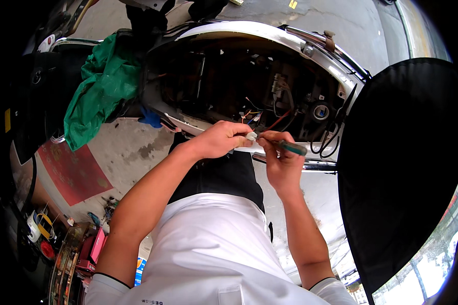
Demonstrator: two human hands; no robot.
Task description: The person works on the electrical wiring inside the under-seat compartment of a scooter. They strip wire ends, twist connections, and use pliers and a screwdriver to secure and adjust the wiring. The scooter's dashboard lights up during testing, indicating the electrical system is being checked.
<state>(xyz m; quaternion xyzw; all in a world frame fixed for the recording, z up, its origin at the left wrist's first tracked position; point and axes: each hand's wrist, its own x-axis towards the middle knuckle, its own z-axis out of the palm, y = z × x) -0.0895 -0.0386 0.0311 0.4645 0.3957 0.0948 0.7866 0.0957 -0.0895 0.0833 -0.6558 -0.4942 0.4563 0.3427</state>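
Observation:
Between thumb and fingers, my left hand [216,139] pinches a small white plug connector [251,135]. My right hand [282,160] is closed round a screwdriver with a dark green handle [293,148], its tip end close against the connector. Both hands meet over the near edge of an opened white scooter body [229,31]. Just beyond them, loose coloured wires [252,116] stick up from the dark cavity. What the screwdriver's tip touches is too small to make out.
Scissors with black handles [326,145] lie on the scooter's right edge. A green plastic sheet [99,86] drapes over the left part. A large black panel [399,162] stands at the right. A red mat [74,170] lies on the floor, left; a person's dark-clothed legs [147,20] show beyond the scooter.

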